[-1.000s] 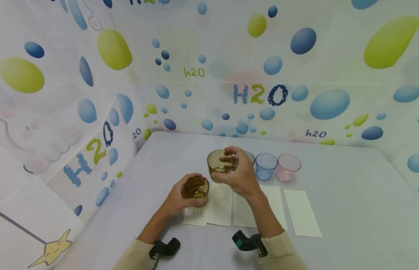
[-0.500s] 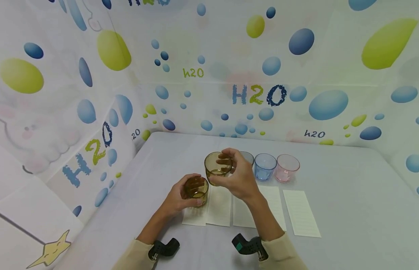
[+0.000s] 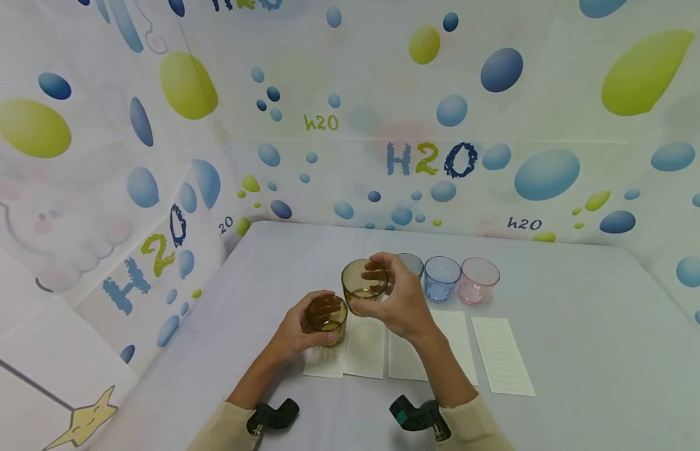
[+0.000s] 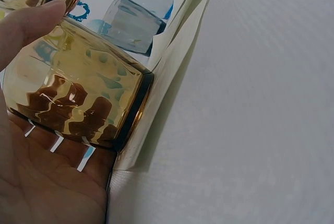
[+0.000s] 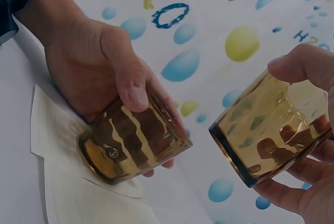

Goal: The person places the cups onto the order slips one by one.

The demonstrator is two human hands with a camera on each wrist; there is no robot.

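Observation:
My left hand (image 3: 293, 333) grips an amber drinking glass (image 3: 329, 318), thumb on the near side and fingers round the far side. That glass's base is right at a strip of paper (image 3: 324, 363), as the right wrist view also shows. A second amber glass (image 3: 360, 285) is held up by my right hand (image 3: 406, 304), its thumb and fingers round the side. In the right wrist view this raised glass (image 5: 269, 130) is tilted, its thick base pointing toward the left hand's glass (image 5: 133, 143), with a gap between them. Both glasses look upright in the head view.
Behind my right hand stands a grey glass (image 3: 413, 264), partly hidden, beside a blue glass (image 3: 442, 280) and a pink glass (image 3: 479, 282). Several pale paper strips lie in a row on the white table, one at the right end (image 3: 502, 357). A patterned cloth wall rises behind.
My right hand has come down and slightly left with its amber glass, closer to the other one. The left hand keeps its grip in about the same place.

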